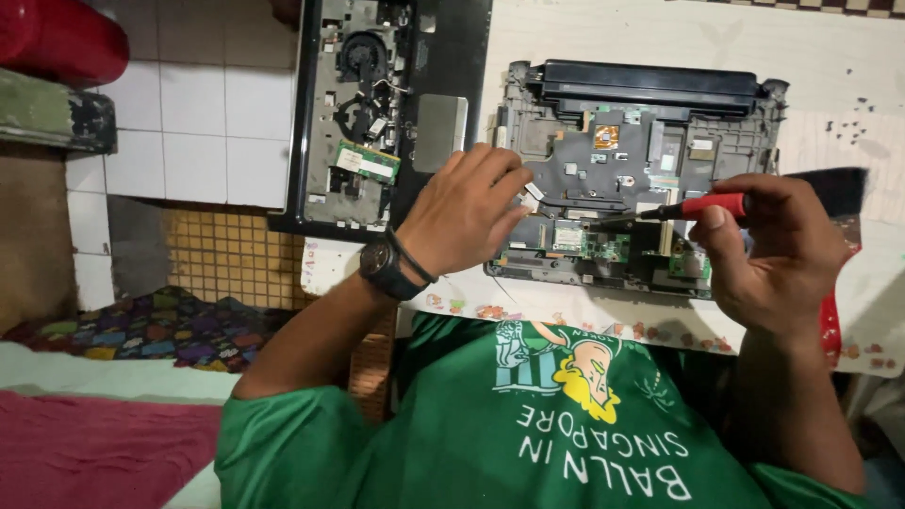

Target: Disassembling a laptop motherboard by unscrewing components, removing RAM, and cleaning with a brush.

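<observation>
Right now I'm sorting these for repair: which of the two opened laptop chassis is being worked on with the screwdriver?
The grey opened laptop base on the right, under both hands; the red-handled screwdriver points into it. The black one lies untouched.

I'm in a home turned repair corner; my tabletop (830, 66) wears a floral cloth, two opened laptop chassis (641, 160) lie there; white wall tiles (198, 104), patterned bedding (160, 325) alongside.

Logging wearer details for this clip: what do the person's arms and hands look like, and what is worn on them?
Both arms are bare below short green sleeves of a printed T-shirt. The left hand has a dark round watch and a thin black band at the wrist. The right hand shows no gloves, rings or wristwear.
</observation>
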